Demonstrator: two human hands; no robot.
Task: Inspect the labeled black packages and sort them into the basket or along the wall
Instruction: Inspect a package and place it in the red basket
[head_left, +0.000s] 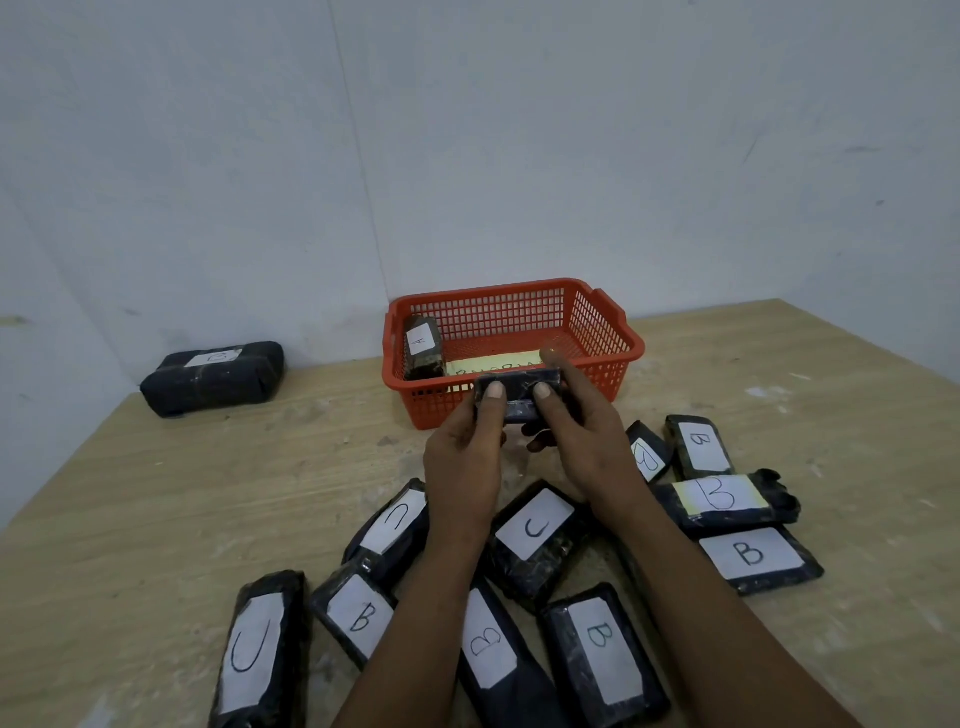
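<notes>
While over the table — both hands (524, 441) around one black package (519, 397).

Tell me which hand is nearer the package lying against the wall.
Left. The left hand grips the left end of the held package, on the side toward the package by the wall. The right hand grips the other end, farther off, in front of the basket.

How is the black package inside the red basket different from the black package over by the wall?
The package in the basket has a label that reads A; the package by the wall has a label that looks like D. The first leans against the wall of the red basket, while the second lies flat on the table. The package by the wall looks bulkier. Both are wrapped in black with a white paper label.
</notes>
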